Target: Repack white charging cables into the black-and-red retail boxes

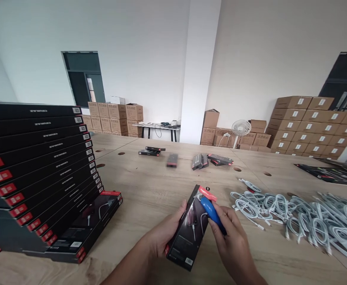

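Observation:
A black box with a red top edge (188,233) is tilted above the wooden table (140,209). My left hand (169,229) grips it by its left side, fingers wrapped underneath. In my right hand (231,233) is a blue handheld tool (211,211), its front end touching the upper part of the box near the red edge. What the tool's tip does there is too small to tell. To the right of my right hand lie coiled white cables (268,206). At the left rises a tall stack of similar black boxes (69,162).
Several small black boxes (200,161) lie farther back on the table. Flat black printed sheets (327,174) rest at the right. Beyond the table are cardboard cartons (304,126), a white fan (241,128) and a side table (158,126). Round holes pierce the tabletop.

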`<move>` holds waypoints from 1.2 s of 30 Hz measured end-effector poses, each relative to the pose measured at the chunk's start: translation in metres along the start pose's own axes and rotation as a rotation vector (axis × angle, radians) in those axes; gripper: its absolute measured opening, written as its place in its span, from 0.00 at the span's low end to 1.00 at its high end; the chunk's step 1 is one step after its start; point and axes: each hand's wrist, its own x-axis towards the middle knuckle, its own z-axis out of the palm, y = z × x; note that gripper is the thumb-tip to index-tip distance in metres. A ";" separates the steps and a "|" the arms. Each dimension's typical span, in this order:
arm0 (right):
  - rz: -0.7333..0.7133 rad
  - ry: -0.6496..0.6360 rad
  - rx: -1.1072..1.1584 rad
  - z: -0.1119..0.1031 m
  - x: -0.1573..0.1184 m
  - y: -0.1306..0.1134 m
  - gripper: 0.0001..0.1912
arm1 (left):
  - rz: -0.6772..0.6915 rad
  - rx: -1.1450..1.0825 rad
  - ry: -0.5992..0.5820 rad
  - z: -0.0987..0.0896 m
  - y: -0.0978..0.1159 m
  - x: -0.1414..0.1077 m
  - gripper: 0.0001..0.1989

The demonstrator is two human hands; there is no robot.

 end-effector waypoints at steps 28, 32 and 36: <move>0.184 -0.345 0.248 0.005 0.000 -0.019 0.20 | 0.898 0.155 0.014 -0.028 0.009 0.003 0.42; 0.237 -0.315 0.273 0.009 -0.002 -0.022 0.18 | 0.940 0.362 0.054 -0.029 0.008 0.000 0.39; 0.398 -0.265 0.311 0.016 -0.002 -0.018 0.15 | 0.909 0.502 0.033 -0.018 0.009 -0.010 0.37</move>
